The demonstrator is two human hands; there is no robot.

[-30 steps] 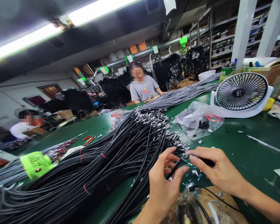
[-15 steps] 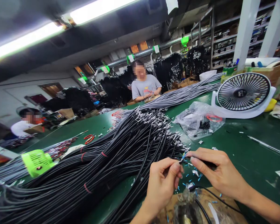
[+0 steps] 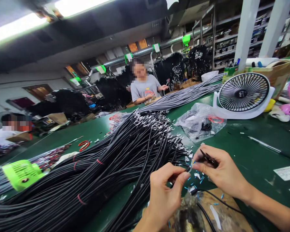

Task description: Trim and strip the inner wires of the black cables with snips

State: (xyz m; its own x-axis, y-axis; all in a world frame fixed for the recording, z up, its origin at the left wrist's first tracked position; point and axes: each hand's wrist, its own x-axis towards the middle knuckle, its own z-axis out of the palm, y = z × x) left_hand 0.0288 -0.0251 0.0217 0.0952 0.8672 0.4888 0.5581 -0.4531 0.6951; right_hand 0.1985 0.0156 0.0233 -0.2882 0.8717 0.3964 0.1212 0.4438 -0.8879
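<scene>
My left hand [image 3: 165, 187] is closed, thumb against fingers, on a black cable [image 3: 188, 169] near its stripped end. Thin coloured wires [image 3: 192, 162], blue and yellowish, stick out of that end. The thumb and forefinger of my right hand [image 3: 219, 167] pinch these wires. A dark tool that looks like small pliers [image 3: 209, 158] is tucked in the same hand; its working end is hard to make out. Just left of my hands lies a big heap of black cables [image 3: 106, 161] with pale stripped ends. Small blue and white scraps [image 3: 197, 176] are scattered beneath my fingers.
A worn board [image 3: 228, 206] with a plastic-wrapped object [image 3: 189, 214] and a black cord is in front of me. Beyond are a clear plastic bag [image 3: 195, 124], a white fan [image 3: 244, 93], a green fan [image 3: 21, 174] and grey cables [image 3: 190, 95]. Across the table sits a co-worker [image 3: 145, 87].
My right hand has turned, bringing the dark tool into plainer view above the fingers, while both hands stay at the cable end. The view has shifted slightly; the co-worker's hand has moved outward.
</scene>
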